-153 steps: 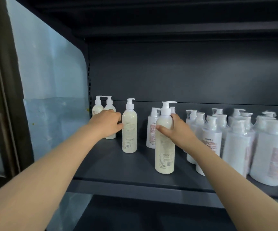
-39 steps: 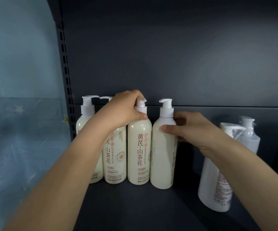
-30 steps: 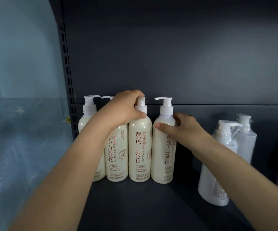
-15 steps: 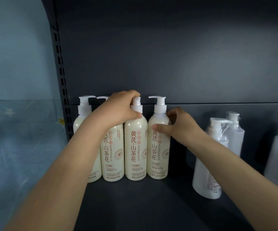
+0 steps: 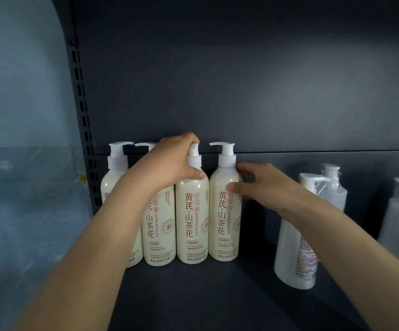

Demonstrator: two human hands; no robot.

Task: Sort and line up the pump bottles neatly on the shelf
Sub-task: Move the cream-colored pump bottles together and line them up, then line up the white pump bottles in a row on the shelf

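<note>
Head cam: 4 conditioner pump bottles [image 5: 158, 235] in touching row on shelf [image 5: 193, 295] just R of slotted upright [image 5: 83, 139], L hand [image 5: 169, 163] curled round pump neck of 3rd bottle [image 5: 191, 223], R hand [image 5: 263, 187] gripping 4th bottle [image 5: 224, 218] at shoulder, wrapped white bottles [image 5: 294, 247] farther R.

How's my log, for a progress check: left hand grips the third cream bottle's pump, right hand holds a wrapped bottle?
Wrong in one respect: the head view shows the right hand holding the fourth cream bottle, not a wrapped one.
</note>
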